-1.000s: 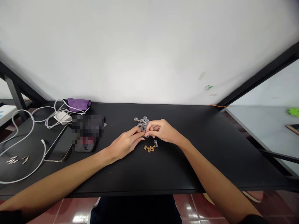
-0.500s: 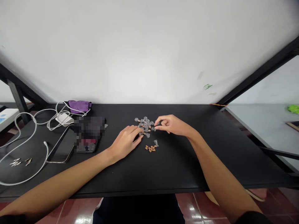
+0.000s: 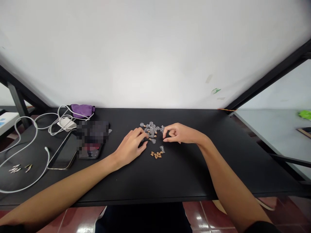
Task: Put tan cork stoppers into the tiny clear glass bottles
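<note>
Corks [image 3: 155,155] lie nearest, a loose bottle [image 3: 162,149] against them on the table [image 3: 136,181]. Beyond, the left hand [image 3: 131,145] curls — whether it grips anything, one cannot tell — and the right hand [image 3: 163,139] pinches narrowly. Between and just past them: heaped bottles [image 3: 152,129], some corked.

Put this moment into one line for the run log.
left hand: at left edge of clear bottles | right hand: curled at their right edge | corks: clustered on black table
</note>
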Available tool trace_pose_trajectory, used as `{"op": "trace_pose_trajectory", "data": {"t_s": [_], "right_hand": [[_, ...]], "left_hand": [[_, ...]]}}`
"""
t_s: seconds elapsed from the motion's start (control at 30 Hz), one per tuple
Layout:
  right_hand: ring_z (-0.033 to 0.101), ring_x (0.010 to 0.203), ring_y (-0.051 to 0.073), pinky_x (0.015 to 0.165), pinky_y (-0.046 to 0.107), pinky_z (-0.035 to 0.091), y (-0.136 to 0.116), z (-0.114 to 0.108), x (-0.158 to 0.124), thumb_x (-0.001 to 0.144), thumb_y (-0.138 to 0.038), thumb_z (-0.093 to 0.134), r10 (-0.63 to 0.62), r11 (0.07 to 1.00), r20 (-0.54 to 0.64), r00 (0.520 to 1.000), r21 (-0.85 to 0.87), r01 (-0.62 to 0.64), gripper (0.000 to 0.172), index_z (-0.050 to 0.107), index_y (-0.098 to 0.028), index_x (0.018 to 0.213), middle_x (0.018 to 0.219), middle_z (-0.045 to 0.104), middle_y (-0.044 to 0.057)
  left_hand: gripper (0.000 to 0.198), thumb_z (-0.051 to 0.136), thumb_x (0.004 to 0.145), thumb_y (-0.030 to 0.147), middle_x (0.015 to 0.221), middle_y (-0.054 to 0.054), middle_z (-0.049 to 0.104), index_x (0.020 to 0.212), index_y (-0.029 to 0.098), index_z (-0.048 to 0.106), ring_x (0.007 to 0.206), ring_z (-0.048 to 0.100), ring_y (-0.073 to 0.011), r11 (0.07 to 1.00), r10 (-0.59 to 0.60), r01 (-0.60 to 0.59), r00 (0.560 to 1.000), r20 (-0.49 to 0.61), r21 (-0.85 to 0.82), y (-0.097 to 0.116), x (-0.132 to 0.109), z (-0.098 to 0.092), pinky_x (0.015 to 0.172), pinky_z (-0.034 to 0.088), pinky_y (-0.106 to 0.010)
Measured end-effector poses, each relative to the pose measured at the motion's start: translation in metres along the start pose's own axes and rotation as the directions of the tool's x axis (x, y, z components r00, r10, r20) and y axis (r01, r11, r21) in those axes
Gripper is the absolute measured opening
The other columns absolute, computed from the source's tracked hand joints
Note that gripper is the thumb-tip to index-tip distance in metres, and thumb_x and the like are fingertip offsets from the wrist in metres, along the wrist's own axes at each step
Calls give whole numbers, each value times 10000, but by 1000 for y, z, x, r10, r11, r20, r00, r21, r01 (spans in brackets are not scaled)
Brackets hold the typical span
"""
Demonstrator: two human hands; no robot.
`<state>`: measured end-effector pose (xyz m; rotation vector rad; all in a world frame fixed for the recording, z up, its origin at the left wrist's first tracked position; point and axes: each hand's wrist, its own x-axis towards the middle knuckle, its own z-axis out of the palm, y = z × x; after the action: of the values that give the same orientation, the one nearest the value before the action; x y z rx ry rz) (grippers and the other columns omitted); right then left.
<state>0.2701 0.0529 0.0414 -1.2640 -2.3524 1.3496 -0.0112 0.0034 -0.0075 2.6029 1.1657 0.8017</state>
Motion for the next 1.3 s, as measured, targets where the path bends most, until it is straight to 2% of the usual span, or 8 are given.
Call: {"op": "trace_pose_trajectory", "data": {"t_s": [0.1, 0.23, 0.4, 0.73, 0.87, 0.97, 1.07, 1.3], "right_hand": [[407, 439, 98, 514, 247, 390, -1, -1, -1, 832, -485, 744, -21, 1000, 16, 1000, 4, 21, 301, 729, -191, 897, 492, 346, -105], [432, 459, 105, 570, 262, 395, 2, -3, 0, 875, -507, 705, -21, 999, -199, 980, -44, 12, 302, 702, -207, 903, 491, 365, -105], [361, 493, 102, 561, 260, 318, 9, -1, 5, 831, -529, 753, -16, 990, -285, 958, -142, -25, 343, 688, -197, 888, 496, 399, -101], [320, 493, 102, 552, 264, 279, 0, 10, 9, 855, -338, 660, -66, 974, -223, 973, -227, 14, 172, 668, -192, 764, 496, 413, -82], [315, 500, 100, 570, 259, 281, -4, 11, 8, 867, -370, 681, -85, 975, -282, 956, -221, 21, 181, 646, -199, 819, 498, 413, -96], [321, 509, 104, 587, 253, 285, -3, 11, 10, 882, -397, 689, -92, 970, -282, 955, -242, 22, 198, 659, -205, 915, 498, 414, -108], [319, 512, 108, 592, 255, 276, -3, 11, 11, 887, -411, 693, -83, 964, -262, 961, -266, 10, 215, 674, -206, 949, 499, 407, -108], [332, 512, 116, 606, 272, 278, -5, 5, 5, 901, -381, 692, -47, 942, -282, 958, -333, -52, 174, 667, -217, 955, 516, 433, -88]], "left_hand": [[161, 559, 991, 176, 1113, -65, 605, 1141, 213, 605, 991, 599, -213, 999, 33, -33, 999, 2, 14, 2, 0, -3, 896, 482, -380], [146, 535, 1013, 188, 1133, -75, 602, 1138, 217, 605, 1029, 597, -220, 999, 47, -47, 998, -35, 4, 6, 0, -5, 912, 479, -381], [131, 493, 1037, 190, 1005, -55, 627, 1091, 201, 612, 908, 598, -189, 991, 125, -128, 990, -64, -36, 9, 0, -6, 856, 478, -352], [137, 480, 1042, 206, 935, -35, 615, 1065, 200, 615, 845, 577, -169, 992, 83, -92, 992, -98, -87, 7, 1, -5, 818, 463, -305], [141, 488, 1030, 224, 860, -12, 609, 1007, 198, 625, 771, 567, -144, 999, -13, 5, 990, -137, -51, 9, 0, -5, 768, 430, -269], [247, 510, 1022, 297, 619, 54, 497, 804, 202, 578, 540, 435, -100, 974, -226, 226, 960, -167, -18, 11, -1, -5, 590, 308, -254], [389, 472, 1037, 360, 543, 66, 417, 685, 196, 468, 494, 332, -96, 930, -368, 367, 922, -117, -30, 10, 0, -7, 558, 229, -269], [419, 425, 1044, 382, 576, 62, 388, 677, 193, 355, 546, 285, -108, 905, -410, 400, 911, -48, -145, 5, 3, -9, 581, 228, -268]]}}
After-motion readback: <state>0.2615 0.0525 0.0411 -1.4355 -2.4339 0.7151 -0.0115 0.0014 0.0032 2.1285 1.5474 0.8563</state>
